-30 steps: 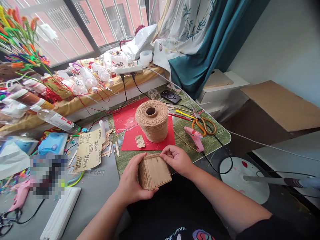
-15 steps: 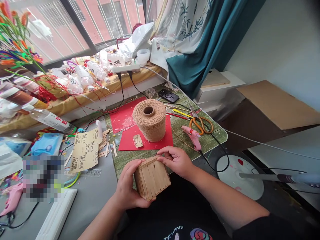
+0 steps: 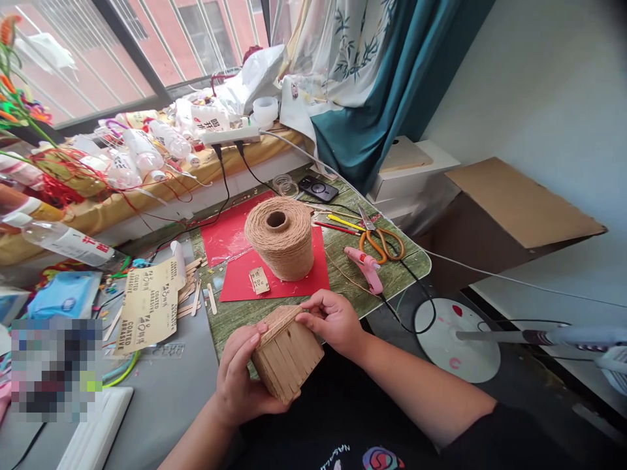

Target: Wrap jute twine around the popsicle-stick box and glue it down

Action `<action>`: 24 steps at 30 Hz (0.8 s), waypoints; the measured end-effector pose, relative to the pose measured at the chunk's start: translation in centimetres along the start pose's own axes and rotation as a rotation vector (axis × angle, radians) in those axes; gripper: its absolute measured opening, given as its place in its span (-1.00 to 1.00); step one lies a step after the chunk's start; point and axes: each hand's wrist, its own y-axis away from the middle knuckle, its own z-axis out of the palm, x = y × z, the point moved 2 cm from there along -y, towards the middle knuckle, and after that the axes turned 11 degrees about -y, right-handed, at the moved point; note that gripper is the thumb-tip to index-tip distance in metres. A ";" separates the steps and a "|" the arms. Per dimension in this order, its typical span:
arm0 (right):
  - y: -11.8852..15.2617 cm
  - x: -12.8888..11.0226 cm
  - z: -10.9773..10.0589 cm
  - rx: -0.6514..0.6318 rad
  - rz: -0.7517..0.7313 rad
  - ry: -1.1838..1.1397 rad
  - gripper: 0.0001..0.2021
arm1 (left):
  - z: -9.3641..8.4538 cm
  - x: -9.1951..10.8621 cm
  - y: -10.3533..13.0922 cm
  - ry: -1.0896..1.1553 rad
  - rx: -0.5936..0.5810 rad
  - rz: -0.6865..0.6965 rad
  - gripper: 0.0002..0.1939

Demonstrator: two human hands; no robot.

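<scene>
A small box of wooden craft sticks [image 3: 289,358], with twine along its upper edge, is held near my body at the table's front edge. My left hand [image 3: 242,375] wraps round its left side, fingers on top and thumb underneath. With thumb and fingers pinched, my right hand [image 3: 334,321] grips the upper right corner at the twine edge. Just beyond stands a large spool of twine [image 3: 280,245] on red sheets [image 3: 313,267]. A strand of twine [image 3: 343,274] runs near the pink glue gun [image 3: 365,267], right of the spool.
Orange-handled scissors [image 3: 382,243], pencils and a black phone [image 3: 318,188] lie at the back right. Sandpaper sheets [image 3: 149,300] and loose sticks are on the left. Bottles and a power strip [image 3: 230,136] crowd the windowsill. A glue gun cord hangs over the right edge.
The view has shifted, so the surroundings appear further left. The box is tilted more, showing more of its twine-covered top side. Both hands keep their hold.
</scene>
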 end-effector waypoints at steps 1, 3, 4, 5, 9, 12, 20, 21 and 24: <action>-0.1 0.1 0.0 0.000 0.013 -0.021 -0.65 | 0.0 0.0 0.0 -0.005 -0.001 0.005 0.23; -0.3 0.2 -0.2 -0.005 0.032 -0.037 -0.66 | 0.1 -0.1 0.1 -0.006 -0.004 0.016 0.23; -0.4 0.2 -0.4 -0.008 0.042 -0.036 -0.65 | 0.1 -0.1 0.1 -0.003 -0.007 0.016 0.23; -0.5 0.1 -0.5 -0.014 0.050 -0.037 -0.65 | 0.1 -0.2 0.2 0.002 -0.010 0.012 0.24; -0.9 -0.5 -0.9 -0.082 0.040 -0.041 -0.66 | 0.1 -0.5 0.6 0.049 0.011 -0.070 0.22; -0.9 -1.1 -1.0 -0.102 0.004 -0.024 -0.69 | 0.2 -0.6 0.8 0.079 0.024 -0.120 0.22; -1.1 -1.9 -0.9 -0.119 -0.119 0.110 -0.77 | 0.4 -0.6 1.2 0.101 -0.002 -0.132 0.25; -1.1 -1.9 -0.9 -0.122 -0.127 0.113 -0.78 | 0.5 -0.6 1.3 0.092 -0.003 -0.131 0.25; -1.1 -1.5 -0.8 -0.106 -0.102 0.075 -0.78 | 0.5 -0.6 1.4 0.064 -0.004 -0.142 0.23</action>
